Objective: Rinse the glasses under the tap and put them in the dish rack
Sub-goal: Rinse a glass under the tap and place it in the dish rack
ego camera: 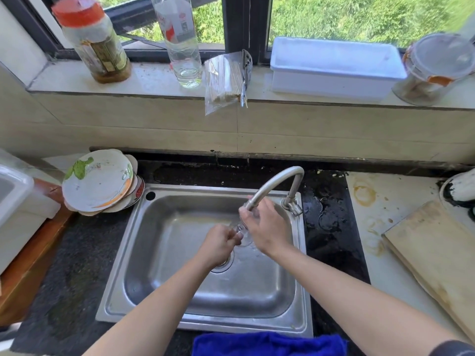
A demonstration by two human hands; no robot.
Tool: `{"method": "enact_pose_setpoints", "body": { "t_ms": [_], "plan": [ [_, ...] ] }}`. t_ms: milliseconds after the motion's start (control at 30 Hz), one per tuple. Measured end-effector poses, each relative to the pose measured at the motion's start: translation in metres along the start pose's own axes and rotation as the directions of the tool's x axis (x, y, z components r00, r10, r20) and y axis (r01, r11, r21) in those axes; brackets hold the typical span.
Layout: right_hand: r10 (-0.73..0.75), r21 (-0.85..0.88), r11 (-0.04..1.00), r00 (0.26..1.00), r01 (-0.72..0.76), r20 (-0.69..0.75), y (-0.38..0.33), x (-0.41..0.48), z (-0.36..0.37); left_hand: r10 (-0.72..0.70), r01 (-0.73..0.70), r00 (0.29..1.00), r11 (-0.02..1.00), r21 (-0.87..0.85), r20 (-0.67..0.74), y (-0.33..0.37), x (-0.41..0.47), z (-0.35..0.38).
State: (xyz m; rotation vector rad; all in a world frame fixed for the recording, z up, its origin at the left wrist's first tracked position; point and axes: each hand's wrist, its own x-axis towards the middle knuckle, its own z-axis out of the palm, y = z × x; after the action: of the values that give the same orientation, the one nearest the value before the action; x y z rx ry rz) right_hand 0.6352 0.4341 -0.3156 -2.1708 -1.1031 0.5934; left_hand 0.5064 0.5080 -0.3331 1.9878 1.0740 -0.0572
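A clear glass (243, 233) is held over the steel sink (164, 255), just under the mouth of the curved tap (276, 182). My left hand (218, 244) grips its lower end from the left. My right hand (264, 227) wraps around it from the right and covers most of it, fingers up by the tap's spout. The glass is see-through and largely hidden, so its shape is hard to make out. No dish rack shows clearly.
Stacked plates (99, 182) lean at the sink's back left corner. A white tub (15, 201) stands far left. A wooden board (437, 255) lies on the right counter. A blue cloth (267, 344) hangs at the front edge. Jars, a bottle and a white box (334, 68) line the windowsill.
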Motion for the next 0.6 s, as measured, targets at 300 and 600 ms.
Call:
{"method": "enact_pose_setpoints", "body": {
  "t_ms": [300,600],
  "plan": [
    [0.212,0.024,0.977,0.976,-0.214,0.055,-0.002,0.025,-0.002,-0.052,0.052,0.999,0.998,-0.025,0.006,0.005,0.0,-0.005],
    [0.33,0.103,0.933,0.932,-0.346,0.148,0.05,0.017,-0.02,-0.084,0.09,0.993,0.994,-0.061,0.087,0.02,0.007,0.0]
  ]
}}
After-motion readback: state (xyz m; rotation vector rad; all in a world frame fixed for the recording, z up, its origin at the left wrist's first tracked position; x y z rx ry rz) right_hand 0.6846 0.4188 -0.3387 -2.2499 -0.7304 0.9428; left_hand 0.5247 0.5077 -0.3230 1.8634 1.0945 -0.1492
